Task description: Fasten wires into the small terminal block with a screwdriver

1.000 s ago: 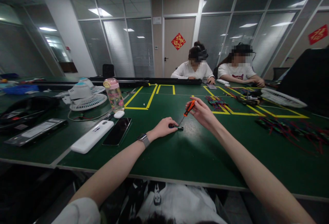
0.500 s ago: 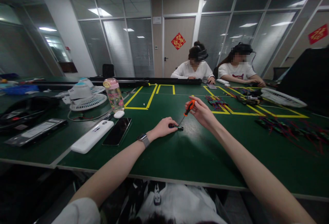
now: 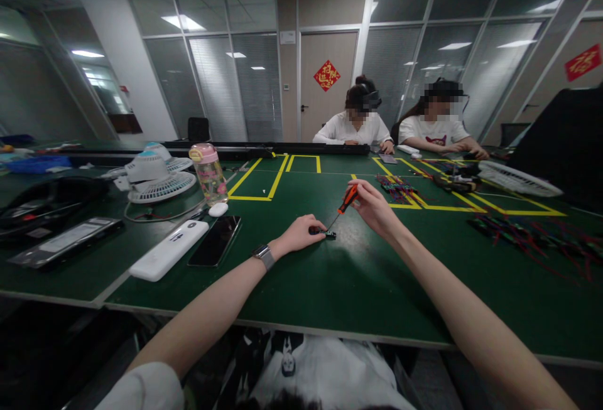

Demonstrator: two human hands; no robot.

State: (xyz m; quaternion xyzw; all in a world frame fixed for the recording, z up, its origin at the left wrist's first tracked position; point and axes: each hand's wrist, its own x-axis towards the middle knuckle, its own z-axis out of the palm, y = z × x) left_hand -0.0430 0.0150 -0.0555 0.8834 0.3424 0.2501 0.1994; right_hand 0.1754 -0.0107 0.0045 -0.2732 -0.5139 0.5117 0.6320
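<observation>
My right hand [image 3: 372, 205] is closed around the orange and black handle of a screwdriver [image 3: 348, 199]. The tool leans, with its thin shaft running down to the left. Its tip meets a small dark circuit board [image 3: 331, 235] lying on the green table [image 3: 301, 291], though the exact contact point is too small to make out. My left hand [image 3: 303, 232], with a watch at the wrist, pinches the board's left end and presses it to the table. Fingers hide part of the board.
Left of my hands lie a black phone [image 3: 215, 242], a white power bank [image 3: 170, 250] and a pink-lidded bottle [image 3: 210, 174], with white fans [image 3: 162, 185] beyond. Wired boards [image 3: 398, 188] lie to the right, near yellow tape. Two people [image 3: 355, 124] sit across the table.
My right hand and the screwdriver handle have shifted very slightly to the right and down. My left hand and the board stay in place.
</observation>
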